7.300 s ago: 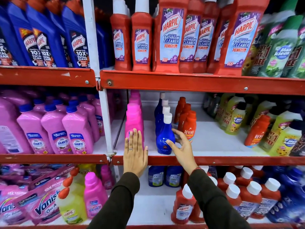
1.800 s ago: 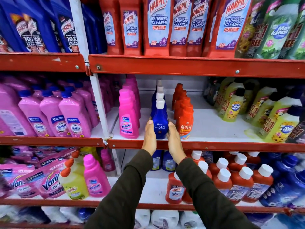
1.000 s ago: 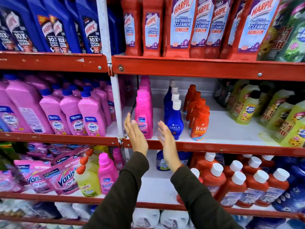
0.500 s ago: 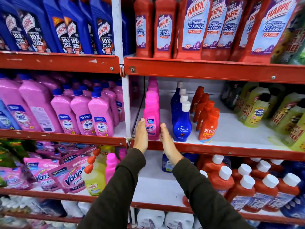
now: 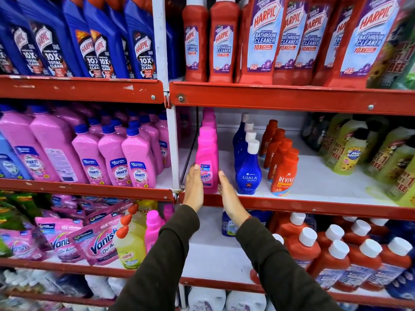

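Observation:
A bright pink Vanish bottle (image 5: pixel 207 153) stands upright at the front of the middle shelf (image 5: pixel 314 205), heading a row of like bottles. My left hand (image 5: pixel 193 189) lies flat against its left side with straight fingers. My right hand (image 5: pixel 229 194) lies flat against its right side, fingers straight too. The two palms face each other with the bottle's lower part between them. Both forearms in dark sleeves reach up from below.
Right of the pink bottle stand a row of blue Ujala bottles (image 5: pixel 248 173) and a row of orange Revive bottles (image 5: pixel 283 176). A white upright post (image 5: pixel 174 149) is just left. Pink Shakti bottles (image 5: pixel 138 162) fill the left bay, with Harpic bottles (image 5: pixel 260 37) above.
Both hands moved left from the blue Ujala bottle to the pink Vanish bottle and now press its two sides. The view shifted left and closer.

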`<action>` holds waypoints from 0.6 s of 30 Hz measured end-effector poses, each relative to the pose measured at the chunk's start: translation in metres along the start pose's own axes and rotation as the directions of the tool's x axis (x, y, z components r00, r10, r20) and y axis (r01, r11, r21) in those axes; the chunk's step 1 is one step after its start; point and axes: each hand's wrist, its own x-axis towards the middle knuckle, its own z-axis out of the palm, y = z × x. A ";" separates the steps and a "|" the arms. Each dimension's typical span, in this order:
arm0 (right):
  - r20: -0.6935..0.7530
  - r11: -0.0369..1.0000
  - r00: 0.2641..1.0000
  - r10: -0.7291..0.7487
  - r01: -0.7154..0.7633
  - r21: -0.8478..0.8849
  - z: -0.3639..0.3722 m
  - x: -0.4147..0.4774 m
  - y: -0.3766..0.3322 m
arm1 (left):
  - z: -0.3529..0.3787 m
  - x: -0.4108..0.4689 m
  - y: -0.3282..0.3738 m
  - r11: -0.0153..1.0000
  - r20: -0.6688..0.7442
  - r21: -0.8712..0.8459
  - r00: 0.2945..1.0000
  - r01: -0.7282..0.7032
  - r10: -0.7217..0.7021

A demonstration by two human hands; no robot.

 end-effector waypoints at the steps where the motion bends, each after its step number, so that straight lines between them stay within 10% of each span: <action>1: 0.001 1.000 1.000 0.001 -0.001 -0.002 0.000 0.000 0.000 | 0.000 0.001 -0.003 1.000 -0.004 0.008 1.000 0.005 -0.004; 14: 0.025 0.999 1.000 -0.005 0.006 -0.042 -0.001 -0.010 -0.012 | 0.001 -0.004 -0.001 0.996 -0.018 0.079 1.000 0.027 -0.026; 18: -0.062 0.977 0.979 -0.196 0.190 -0.097 -0.015 -0.025 -0.037 | 0.016 -0.034 0.024 0.908 -0.129 0.333 0.941 -0.256 0.312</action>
